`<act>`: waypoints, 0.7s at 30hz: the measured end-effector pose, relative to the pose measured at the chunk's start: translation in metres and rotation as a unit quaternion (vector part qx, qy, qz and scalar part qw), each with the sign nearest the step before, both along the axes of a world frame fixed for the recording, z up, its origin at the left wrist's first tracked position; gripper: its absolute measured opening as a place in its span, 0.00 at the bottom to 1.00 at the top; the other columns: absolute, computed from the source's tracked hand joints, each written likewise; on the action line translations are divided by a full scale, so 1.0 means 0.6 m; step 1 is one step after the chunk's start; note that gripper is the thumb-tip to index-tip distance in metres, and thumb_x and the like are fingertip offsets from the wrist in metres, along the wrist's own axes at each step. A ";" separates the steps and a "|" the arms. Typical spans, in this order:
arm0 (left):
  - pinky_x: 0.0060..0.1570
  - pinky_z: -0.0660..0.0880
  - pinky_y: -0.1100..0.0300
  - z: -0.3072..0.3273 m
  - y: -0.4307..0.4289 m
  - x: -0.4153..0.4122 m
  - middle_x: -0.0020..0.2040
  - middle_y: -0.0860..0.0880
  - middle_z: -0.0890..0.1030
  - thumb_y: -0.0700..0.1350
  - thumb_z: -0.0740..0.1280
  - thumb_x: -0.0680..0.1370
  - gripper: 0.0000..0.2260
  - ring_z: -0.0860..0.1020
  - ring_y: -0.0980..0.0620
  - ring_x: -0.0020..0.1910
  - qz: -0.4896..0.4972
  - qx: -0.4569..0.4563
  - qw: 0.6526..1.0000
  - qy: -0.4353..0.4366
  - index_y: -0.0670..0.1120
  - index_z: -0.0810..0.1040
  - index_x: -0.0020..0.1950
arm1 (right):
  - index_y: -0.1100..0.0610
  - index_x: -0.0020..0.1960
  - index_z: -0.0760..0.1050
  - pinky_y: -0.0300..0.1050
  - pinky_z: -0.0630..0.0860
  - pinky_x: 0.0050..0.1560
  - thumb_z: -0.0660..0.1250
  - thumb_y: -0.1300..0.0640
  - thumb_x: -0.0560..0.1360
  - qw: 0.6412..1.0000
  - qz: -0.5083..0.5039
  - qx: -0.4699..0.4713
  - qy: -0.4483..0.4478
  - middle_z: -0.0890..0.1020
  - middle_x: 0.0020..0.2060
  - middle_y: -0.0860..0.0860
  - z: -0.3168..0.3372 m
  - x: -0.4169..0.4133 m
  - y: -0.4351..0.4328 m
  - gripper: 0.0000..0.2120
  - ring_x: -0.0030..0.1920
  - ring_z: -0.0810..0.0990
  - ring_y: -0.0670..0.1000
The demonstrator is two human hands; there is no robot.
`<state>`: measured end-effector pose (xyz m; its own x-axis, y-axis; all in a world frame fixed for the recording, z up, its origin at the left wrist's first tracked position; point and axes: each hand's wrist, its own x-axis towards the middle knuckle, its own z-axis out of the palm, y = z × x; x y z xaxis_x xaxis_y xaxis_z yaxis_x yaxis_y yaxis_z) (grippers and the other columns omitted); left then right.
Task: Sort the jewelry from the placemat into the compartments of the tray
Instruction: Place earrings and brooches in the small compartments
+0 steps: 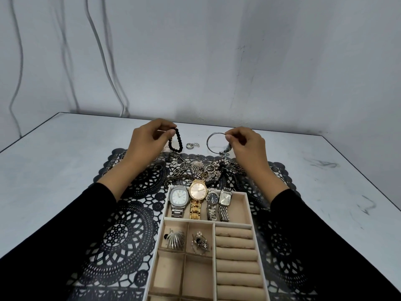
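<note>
A person in black sleeves stands at a pale worktop [65, 161], both hands raised over the far edge of a black lace placemat [121, 231]. The left hand [147, 142] has its fingers [172, 132] pinched together on a black bead bracelet [176, 141], which hangs from the grip above the mat's far edge. The right hand [247, 146] has thumb and forefinger closed on the rim of a silver bangle [213, 141], held up on edge; a cluster of charms dangles from its lower side near the palm.

Between the two hands, two small rings [192, 145] lie on the bare worktop just beyond the mat. Nearer, a tangled heap of jewelry [204, 169] covers the far part of the mat: chains, pearls and a fan-shaped silver piece, too jumbled to tell apart further.

The beige tray [249, 205] sits on the mat's near half. Its far, wide compartment holds four watches side by side: a silver square one [178, 197], a gold one [197, 192], a small dark-faced one [211, 199] and a rectangular one [225, 197]. Behind them, the left small compartment holds a silver fan brooch [174, 240], the next one a pearl-and-metal piece [200, 242]. The ring rolls [236, 253] on the right carry a few thin rings. The nearer compartments look bare.
</note>
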<state>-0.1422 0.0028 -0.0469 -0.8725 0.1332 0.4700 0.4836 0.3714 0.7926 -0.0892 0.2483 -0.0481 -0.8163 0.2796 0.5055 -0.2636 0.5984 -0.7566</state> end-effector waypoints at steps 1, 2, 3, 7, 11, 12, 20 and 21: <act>0.50 0.77 0.60 0.002 0.001 0.001 0.47 0.53 0.85 0.44 0.71 0.77 0.04 0.83 0.56 0.47 -0.004 0.012 1.000 -0.007 0.51 0.83 0.51 | 0.56 0.45 0.81 0.26 0.67 0.36 0.69 0.61 0.74 1.000 -0.003 -0.008 0.001 0.80 0.35 0.45 0.001 0.000 0.000 0.03 0.33 0.75 0.37; 0.50 0.78 0.59 0.005 0.001 0.003 0.47 0.52 0.85 0.43 0.71 0.77 0.04 0.83 0.54 0.48 -0.010 0.029 0.999 -0.014 0.51 0.83 0.51 | 0.56 0.45 0.81 0.26 0.68 0.36 0.69 0.61 0.74 1.000 -0.007 -0.020 0.001 0.80 0.35 0.44 0.003 0.000 0.000 0.03 0.33 0.75 0.37; 0.49 0.79 0.58 0.009 0.002 0.005 0.47 0.51 0.85 0.43 0.71 0.77 0.05 0.83 0.54 0.48 -0.017 0.047 0.999 -0.021 0.52 0.82 0.50 | 0.56 0.45 0.81 0.26 0.68 0.36 0.69 0.61 0.74 0.999 -0.010 -0.035 0.001 0.80 0.35 0.44 0.004 0.000 0.000 0.03 0.33 0.75 0.37; 0.49 0.79 0.57 0.020 0.006 0.011 0.46 0.50 0.85 0.41 0.70 0.77 0.06 0.84 0.54 0.49 -0.043 0.101 0.993 -0.033 0.52 0.81 0.49 | 0.55 0.45 0.81 0.27 0.68 0.36 0.69 0.61 0.74 0.997 -0.019 -0.073 0.007 0.80 0.34 0.44 0.008 0.002 -0.001 0.03 0.32 0.74 0.37; 0.57 0.79 0.51 0.025 0.005 0.017 0.48 0.47 0.85 0.39 0.71 0.77 0.06 0.84 0.51 0.49 -0.063 0.129 0.989 -0.040 0.49 0.82 0.50 | 0.58 0.46 0.81 0.28 0.69 0.37 0.69 0.61 0.74 0.994 -0.020 -0.102 0.017 0.80 0.33 0.45 0.016 0.010 -0.004 0.02 0.31 0.75 0.35; 0.57 0.79 0.50 0.026 0.005 0.020 0.48 0.46 0.85 0.39 0.71 0.77 0.06 0.84 0.51 0.49 -0.066 0.132 0.988 -0.041 0.49 0.82 0.50 | 0.57 0.46 0.81 0.28 0.70 0.37 0.69 0.61 0.74 0.994 -0.021 -0.109 0.018 0.80 0.33 0.45 0.018 0.012 -0.004 0.02 0.31 0.75 0.35; 0.59 0.78 0.50 0.037 0.000 0.059 0.50 0.47 0.85 0.39 0.70 0.77 0.06 0.84 0.51 0.51 -0.069 0.127 0.989 -0.034 0.49 0.82 0.51 | 0.56 0.46 0.81 0.29 0.72 0.37 0.70 0.59 0.74 0.992 -0.016 -0.120 0.031 0.81 0.33 0.46 0.035 0.048 -0.008 0.02 0.32 0.75 0.37; 0.59 0.78 0.50 0.038 -0.002 0.065 0.50 0.47 0.85 0.39 0.71 0.77 0.06 0.84 0.51 0.51 -0.068 0.126 0.989 -0.030 0.49 0.82 0.51 | 0.55 0.45 0.81 0.30 0.71 0.37 0.70 0.59 0.74 0.992 -0.016 -0.119 0.033 0.81 0.33 0.46 0.037 0.054 -0.009 0.02 0.32 0.75 0.37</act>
